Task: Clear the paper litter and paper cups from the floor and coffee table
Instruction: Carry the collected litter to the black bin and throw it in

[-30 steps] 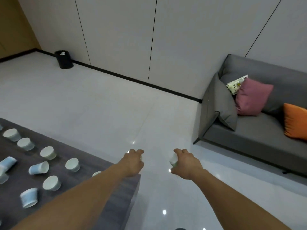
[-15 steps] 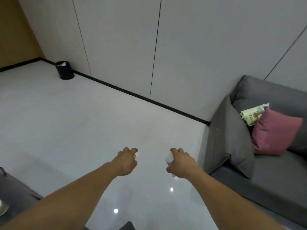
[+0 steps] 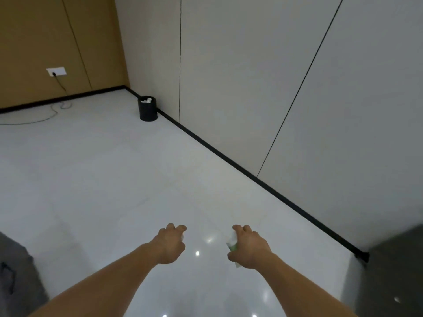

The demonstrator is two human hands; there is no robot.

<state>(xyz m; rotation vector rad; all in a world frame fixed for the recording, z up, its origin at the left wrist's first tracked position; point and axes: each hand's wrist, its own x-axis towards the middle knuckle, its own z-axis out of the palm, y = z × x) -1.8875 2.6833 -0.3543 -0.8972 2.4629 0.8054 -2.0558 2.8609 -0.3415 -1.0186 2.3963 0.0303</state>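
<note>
Two hands reach forward, side by side and apart, over a glossy white floor (image 3: 114, 179). The right hand (image 3: 249, 248) is curled round a white-and-green paper cup (image 3: 232, 244). The left hand (image 3: 170, 245) is curled too, but I cannot tell whether it holds anything. Far ahead of the left hand a black bin (image 3: 147, 110) with white paper inside stands against the grey panelled wall (image 3: 229, 76), near the tan wall (image 3: 34, 42) with its socket (image 3: 56, 71).

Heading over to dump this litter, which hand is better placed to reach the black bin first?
Probably left: the black bin stands ahead-left, nearer the left hand; the right hand, gripping a paper cup, would cross over.
</note>
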